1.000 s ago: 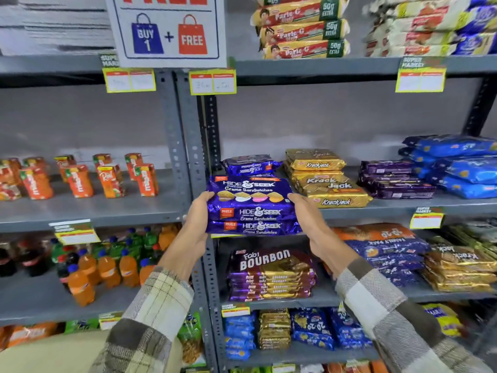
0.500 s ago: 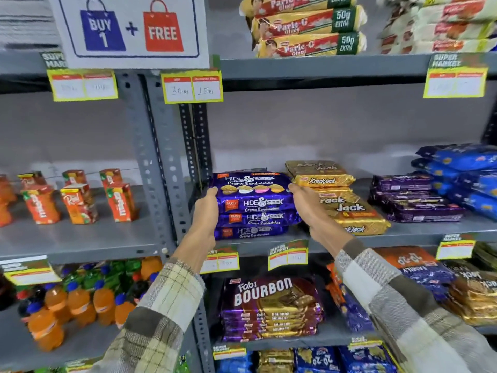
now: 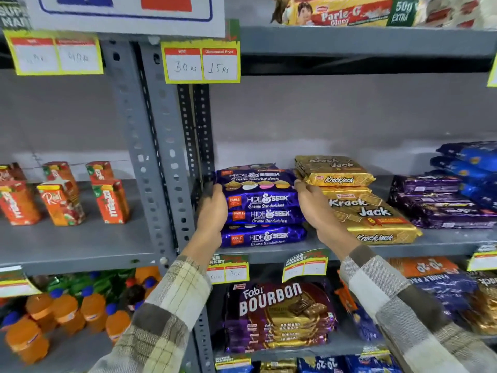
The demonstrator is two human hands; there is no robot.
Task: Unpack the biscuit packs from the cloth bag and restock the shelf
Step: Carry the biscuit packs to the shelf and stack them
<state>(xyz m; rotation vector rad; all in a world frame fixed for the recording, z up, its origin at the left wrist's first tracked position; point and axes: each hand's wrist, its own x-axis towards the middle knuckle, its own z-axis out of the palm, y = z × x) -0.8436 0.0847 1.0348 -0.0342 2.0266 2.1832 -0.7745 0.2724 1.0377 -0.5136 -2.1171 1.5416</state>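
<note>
Clamping the Hide & Seek packs (image 3: 262, 203) between my two hands, I have the left hand (image 3: 213, 208) curled round the stack's left end and the right hand (image 3: 314, 208) curled round its right end, fingers reaching toward the far side. The stack sits low over the middle shelf (image 3: 443, 239), on top of one more pack (image 3: 265, 238) of the same kind that already lies flat there; I cannot tell whether the held ones bear their full weight on it yet.

What matters for the next move is the lie of the stack. Its long axis runs left to right, parallel to the shelf's near edge, and it lies straight ahead of both wrists, so neither hand is nearer than the other. The slot is tight: my left hand is wedged between the stack and the grey upright post (image 3: 161, 157), and my right knuckles are just beside, perhaps touching, the gold KrackJack packs (image 3: 368, 211). I judge that setting down and letting go calls for drawing both hands straight back toward me, not sideways, or the neighbours will get knocked.
</note>
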